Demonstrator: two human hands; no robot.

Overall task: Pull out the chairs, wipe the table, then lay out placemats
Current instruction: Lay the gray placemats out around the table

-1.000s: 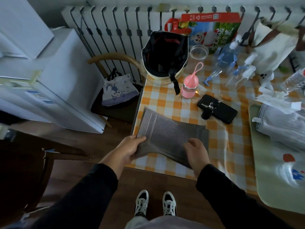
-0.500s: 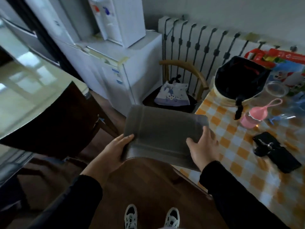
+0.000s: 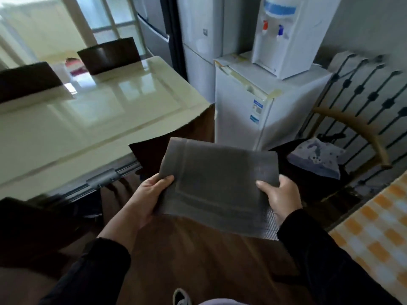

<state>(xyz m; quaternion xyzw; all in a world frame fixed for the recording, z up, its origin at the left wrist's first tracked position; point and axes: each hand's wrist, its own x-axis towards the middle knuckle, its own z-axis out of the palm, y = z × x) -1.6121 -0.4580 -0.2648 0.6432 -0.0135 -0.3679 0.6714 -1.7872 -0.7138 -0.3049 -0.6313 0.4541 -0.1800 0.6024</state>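
We find the grey placemats (image 3: pixel 218 186) held as a flat stack in mid-air above the wooden floor (image 3: pixel 198 256), clear of any surface. The left hand (image 3: pixel 147 199) grips the near left edge, thumb on top, fingers beneath. The right hand (image 3: pixel 279 197) clamps the near right edge in the same fashion. A ribbed underside layer shows at the stack's near right corner. The glossy cream counter (image 3: pixel 88 115) lies to the left, near the stack but not touching it; dark chair backs (image 3: pixel 109 55) stand at its far side. A checked tablecloth (image 3: pixel 374 230) appears at the right edge. A water dispenser (image 3: pixel 286 34) sits on a white cabinet (image 3: pixel 264 102) beyond.
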